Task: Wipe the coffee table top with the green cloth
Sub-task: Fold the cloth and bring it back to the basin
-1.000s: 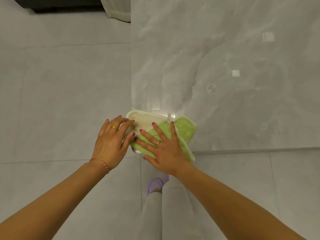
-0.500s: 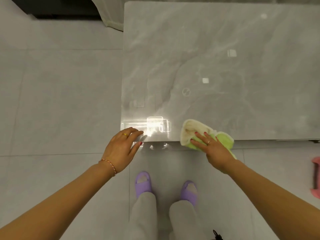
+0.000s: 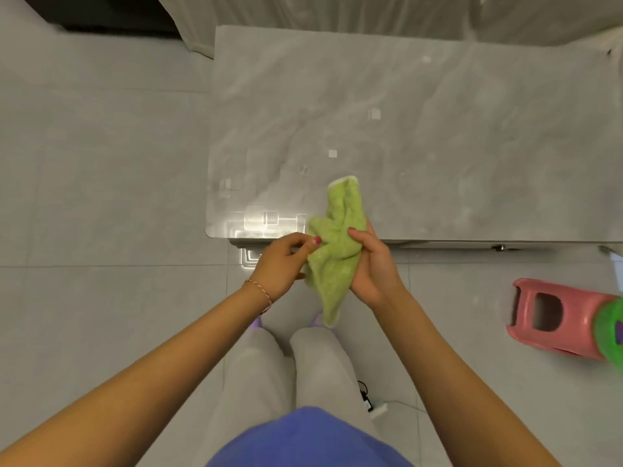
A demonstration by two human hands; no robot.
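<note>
— Where is the green cloth [image 3: 337,251]?

— Bunched up between both hands, lifted off the surface, in front of the near edge of the counter [image 3: 438,136]. Its upper end, with a pale border, shows against the counter top; its lower end hangs down in a point over the floor [image 3: 101,197], above the person's feet.

— How are the hands on it?

— The right hand [image 3: 374,267] grasps the cloth's right side, thumb across the front and the fingers wrapped behind the fabric. The left hand [image 3: 281,261] pinches the cloth's left edge with curled fingertips; a thin red-and-white bracelet [image 3: 259,291] sits on that wrist.

— And the counter itself?

— A glossy grey marble-patterned top, with bright square reflections near its front left corner. Nothing visibly stands on it.

— What lies around it?

— Pale grey floor tiles. A pink plastic stool [image 3: 553,318] lies tipped on the floor well to the right, with something green and blurred [image 3: 610,332] at the frame's edge in front of it. Light curtain fabric [image 3: 337,11] hangs beyond the counter's far edge. Below, grey trousers [image 3: 286,365] and a blue top [image 3: 303,439] are visible, with purple slippers [image 3: 258,321] mostly hidden. A small dark and white object with a cord [image 3: 369,401] lies on the floor beside the right leg.
</note>
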